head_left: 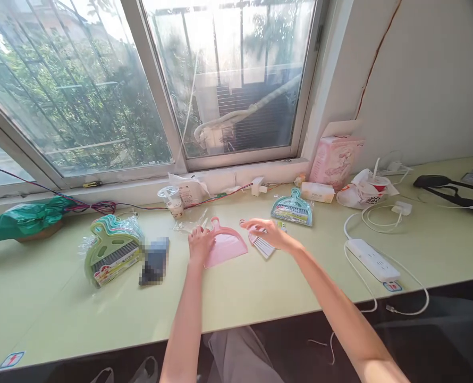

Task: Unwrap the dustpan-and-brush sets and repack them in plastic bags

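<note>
A pink dustpan [228, 246] lies on the table in front of me, its handle pointing toward the window. My left hand [200, 244] grips it at its left edge, fingers curled. To the right, my right hand [267, 234] is closed over a small pink hand brush [263, 247] with white bristles, which point down toward me. The palm covers part of the brush, and its handle end shows beyond the fingertips. Crumpled clear plastic wrap [192, 221] lies behind my left hand. A turquoise dustpan and brush set [292, 207] rests behind my right hand.
Several wrapped dustpan sets [115, 252] stand at left beside a blurred dark flat item [154, 261]. Near the window are a drink cup [175, 205] and a pink box [335, 159]. A white power strip [373, 259] with cables lies by the right front edge.
</note>
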`<control>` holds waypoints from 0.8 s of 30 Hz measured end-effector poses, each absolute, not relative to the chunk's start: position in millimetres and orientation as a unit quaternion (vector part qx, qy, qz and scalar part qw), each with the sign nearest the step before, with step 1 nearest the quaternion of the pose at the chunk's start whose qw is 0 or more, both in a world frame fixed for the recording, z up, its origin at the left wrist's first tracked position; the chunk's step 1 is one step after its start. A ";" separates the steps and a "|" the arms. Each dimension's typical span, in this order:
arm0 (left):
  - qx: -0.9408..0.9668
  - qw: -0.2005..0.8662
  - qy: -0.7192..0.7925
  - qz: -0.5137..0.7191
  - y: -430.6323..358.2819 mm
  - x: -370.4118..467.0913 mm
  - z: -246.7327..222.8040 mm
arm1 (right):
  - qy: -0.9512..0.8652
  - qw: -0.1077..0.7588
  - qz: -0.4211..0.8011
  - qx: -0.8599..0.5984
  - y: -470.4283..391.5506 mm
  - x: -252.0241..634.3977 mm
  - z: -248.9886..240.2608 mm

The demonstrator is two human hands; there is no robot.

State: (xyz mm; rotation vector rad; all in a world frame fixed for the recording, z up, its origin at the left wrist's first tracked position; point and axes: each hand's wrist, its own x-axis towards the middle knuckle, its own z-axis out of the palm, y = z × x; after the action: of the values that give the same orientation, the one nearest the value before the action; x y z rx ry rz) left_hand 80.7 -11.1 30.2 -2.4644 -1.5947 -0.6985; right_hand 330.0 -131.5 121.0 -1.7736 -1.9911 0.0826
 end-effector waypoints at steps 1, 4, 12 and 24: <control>-0.815 0.062 -0.534 -0.218 -10.3 79.7 28.7 | -0.720 0.217 0.038 -0.658 -119.4 336.4 108.1; -0.800 0.028 -0.554 -0.228 -3.9 75.9 21.4 | -0.694 0.148 0.087 -0.700 -81.7 356.2 71.0; -0.666 -0.214 -0.496 -0.515 17.9 76.8 14.2 | -0.701 0.149 0.168 -0.677 -37.9 386.2 37.0; -0.576 -0.471 -0.404 -0.533 4.4 88.8 27.1 | -0.679 0.408 0.299 -0.532 -61.0 349.9 47.0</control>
State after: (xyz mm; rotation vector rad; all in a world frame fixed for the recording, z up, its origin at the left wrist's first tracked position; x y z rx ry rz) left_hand 88.8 4.4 27.1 -2.6900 -1.8872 -2.4887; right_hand 349.9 -61.0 47.0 -1.3406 -1.7113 0.7526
